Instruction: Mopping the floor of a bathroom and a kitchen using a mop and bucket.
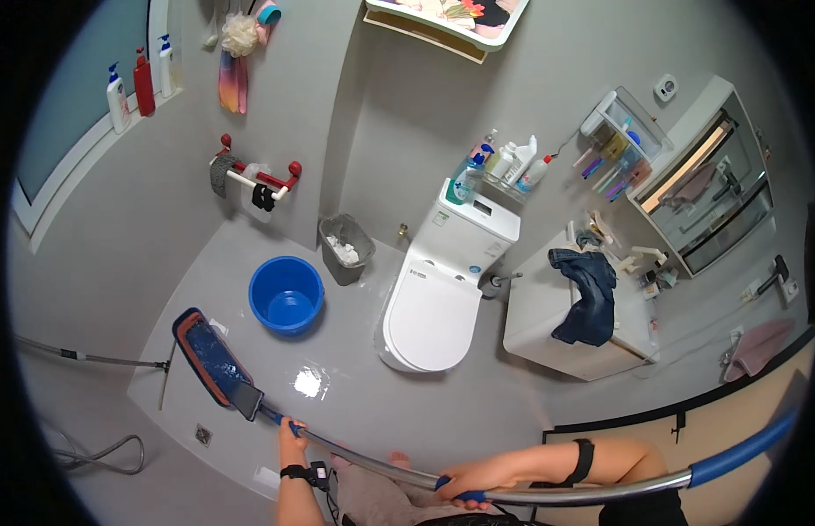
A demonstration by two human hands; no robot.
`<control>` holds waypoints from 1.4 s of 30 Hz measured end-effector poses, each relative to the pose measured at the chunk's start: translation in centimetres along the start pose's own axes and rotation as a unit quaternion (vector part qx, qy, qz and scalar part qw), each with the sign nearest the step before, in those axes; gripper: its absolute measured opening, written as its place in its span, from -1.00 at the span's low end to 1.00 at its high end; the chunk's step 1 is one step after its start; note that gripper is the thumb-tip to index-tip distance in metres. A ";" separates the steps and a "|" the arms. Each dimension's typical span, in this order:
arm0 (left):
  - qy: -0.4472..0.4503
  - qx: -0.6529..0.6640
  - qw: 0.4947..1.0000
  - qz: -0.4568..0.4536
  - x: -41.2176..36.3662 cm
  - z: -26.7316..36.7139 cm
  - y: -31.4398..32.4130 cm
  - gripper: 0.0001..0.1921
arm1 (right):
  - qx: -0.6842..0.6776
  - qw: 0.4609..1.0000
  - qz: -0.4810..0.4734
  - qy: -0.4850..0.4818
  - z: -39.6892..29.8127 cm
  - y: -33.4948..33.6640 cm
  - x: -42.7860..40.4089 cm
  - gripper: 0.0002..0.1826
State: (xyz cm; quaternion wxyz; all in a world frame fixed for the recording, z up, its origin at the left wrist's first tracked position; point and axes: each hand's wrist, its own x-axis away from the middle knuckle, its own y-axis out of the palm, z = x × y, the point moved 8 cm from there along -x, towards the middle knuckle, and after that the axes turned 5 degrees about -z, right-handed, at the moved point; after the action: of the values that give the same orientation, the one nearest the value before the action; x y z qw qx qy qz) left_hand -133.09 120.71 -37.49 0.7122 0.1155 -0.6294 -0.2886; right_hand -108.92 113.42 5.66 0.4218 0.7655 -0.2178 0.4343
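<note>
A mop handle (pixel 381 465) of shiny metal with blue grips runs from the lower middle to the right rim. My left hand (pixel 293 430) is closed around its lower blue part near the mop head. Farther up the pole, my right hand (pixel 470 478) wraps a blue grip. The flat mop head sits in a long blue mop basin (pixel 213 358) with an orange inner edge, on the grey floor at the left; water shows in it. A blue bucket (pixel 286 296) stands upright beyond the basin, with a little water at its bottom.
A white toilet (pixel 433 315) with lid down stands mid-room, a waste bin (pixel 346 250) beside it. Jeans (pixel 588 296) lie over a white vanity (pixel 545 329) at right. A squeegee (pixel 118 359) leans left, near a shower hose (pixel 108 454) and floor drain (pixel 203 434). The floor shines wet.
</note>
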 end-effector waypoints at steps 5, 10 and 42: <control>0.027 0.084 0.996 0.017 2.4 0.2 0.8 -0.87 | -0.016 0.997 -0.051 0.060 -0.8 -0.1 1.1 -0.70; 0.040 0.073 0.996 -0.040 7.3 0.0 5.7 -0.87 | -0.022 0.994 -0.079 0.075 1.6 -0.7 -0.1 -0.81; -0.151 0.424 0.790 -0.418 13.5 -3.2 16.3 -0.80 | 0.045 0.991 -0.042 -0.116 -4.9 -1.8 -10.0 -0.54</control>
State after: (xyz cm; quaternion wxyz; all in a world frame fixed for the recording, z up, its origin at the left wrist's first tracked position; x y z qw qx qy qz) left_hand -125.10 125.70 -18.33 0.2980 0.6122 -0.6783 -0.2762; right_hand -115.30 118.15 -2.37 0.3765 0.8375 -0.2129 0.3339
